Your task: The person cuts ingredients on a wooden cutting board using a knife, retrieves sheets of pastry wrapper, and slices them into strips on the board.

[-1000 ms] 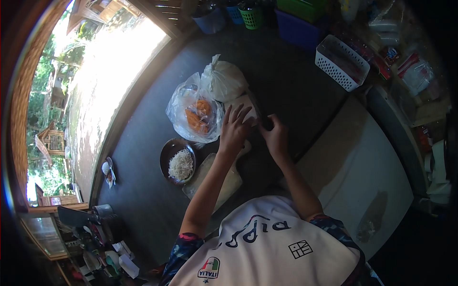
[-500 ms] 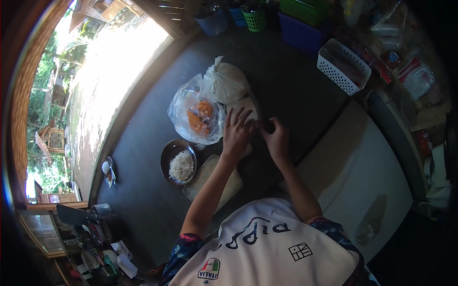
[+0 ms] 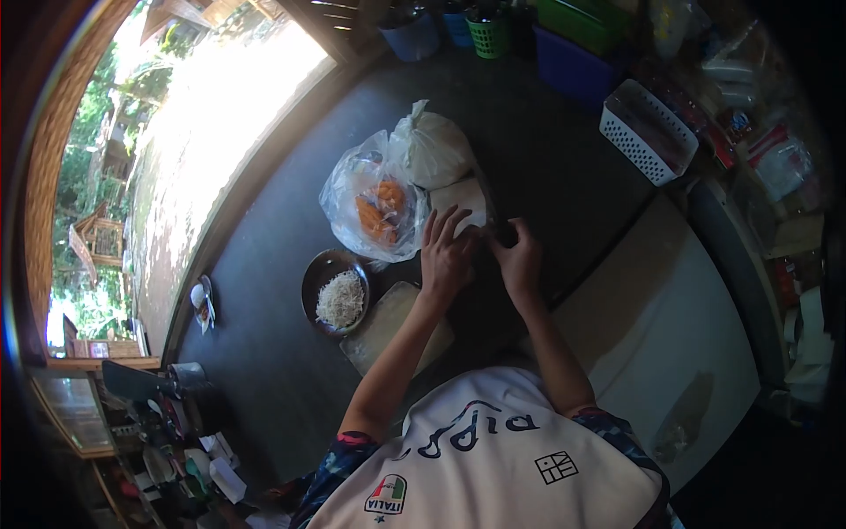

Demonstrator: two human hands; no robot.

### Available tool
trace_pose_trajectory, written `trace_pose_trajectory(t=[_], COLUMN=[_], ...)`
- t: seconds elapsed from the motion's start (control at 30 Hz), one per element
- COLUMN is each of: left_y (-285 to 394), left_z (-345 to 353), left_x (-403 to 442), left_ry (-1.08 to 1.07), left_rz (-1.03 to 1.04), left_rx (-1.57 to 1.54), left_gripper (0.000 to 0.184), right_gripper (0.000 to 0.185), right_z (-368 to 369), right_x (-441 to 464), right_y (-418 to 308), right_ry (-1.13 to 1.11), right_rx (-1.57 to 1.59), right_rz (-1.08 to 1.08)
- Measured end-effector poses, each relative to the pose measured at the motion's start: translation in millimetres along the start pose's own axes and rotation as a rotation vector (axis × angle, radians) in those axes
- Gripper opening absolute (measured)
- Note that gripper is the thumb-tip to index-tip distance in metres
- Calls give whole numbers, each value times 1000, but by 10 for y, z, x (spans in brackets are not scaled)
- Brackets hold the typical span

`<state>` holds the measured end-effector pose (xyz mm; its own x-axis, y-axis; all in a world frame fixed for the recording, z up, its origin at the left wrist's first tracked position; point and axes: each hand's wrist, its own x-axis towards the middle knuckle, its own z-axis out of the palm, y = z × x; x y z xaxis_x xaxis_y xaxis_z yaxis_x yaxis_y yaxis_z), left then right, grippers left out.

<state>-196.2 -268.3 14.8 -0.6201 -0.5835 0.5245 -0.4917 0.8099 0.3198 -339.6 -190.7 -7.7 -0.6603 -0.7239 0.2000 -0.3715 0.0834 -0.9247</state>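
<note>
Over the dark table (image 3: 256, 353), my left hand (image 3: 449, 263) has several fingers spread, its thumb and forefinger close to my right hand. My right hand (image 3: 518, 257) has its thumb and forefinger brought together; anything small between them is too dark to make out. Beyond my left hand lies a pale flat board or sheet (image 3: 461, 201), beside a tied white plastic bag (image 3: 430, 148). A clear plastic bag with orange pieces (image 3: 377, 216) sits to the left. Nearer me are a dark plate (image 3: 311, 286) of white shreds (image 3: 341, 300) and a flat translucent packet (image 3: 397, 328), partly behind my left forearm.
A white perforated basket (image 3: 636, 145) stands at the right, near a purple bin (image 3: 573, 66) and a green basket (image 3: 487, 37). A small plate with an egg-like white item (image 3: 197, 295) is by the left edge. Utensils crowd the lower left.
The view has shifted slightly, moving the table items right in the frame. My hands stay close together, and the pale sheet shows more beyond my left fingers.
</note>
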Motion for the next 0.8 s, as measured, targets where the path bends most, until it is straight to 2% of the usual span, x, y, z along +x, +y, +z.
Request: trace_pose_trajectory(t=[0.13,0.33,0.43,0.53,0.63,0.73,0.8], left_y=[90,219,264,281,315,361,389], left_z=[-53,-143,-183,-212,-242,-308,-334], left_x=[-29,-163,-217,-241,-216,-203,-197], left_ry=[64,152,137,163,231,225,212], left_rz=[-26,-46,-160,-288,-367,-448,-477], left_rx=[-19,-47,-155,-233,-283,-381,-419], left_gripper=[11,13,16,17,15,15,16], right_gripper=[30,33,35,39,44,49,51], right_z=[52,32,41,-26,-132,-208,-222], right_x=[5,27,13,-36,-184,-373,-397], right_y=[62,31,21,-74,-179,-286,-373], right_ry=[7,-9,-13,52,-67,-136,-208], right_rx=[-2,17,-46,-202,-126,-83,-139], right_rz=[11,-32,-28,-131,54,81,176])
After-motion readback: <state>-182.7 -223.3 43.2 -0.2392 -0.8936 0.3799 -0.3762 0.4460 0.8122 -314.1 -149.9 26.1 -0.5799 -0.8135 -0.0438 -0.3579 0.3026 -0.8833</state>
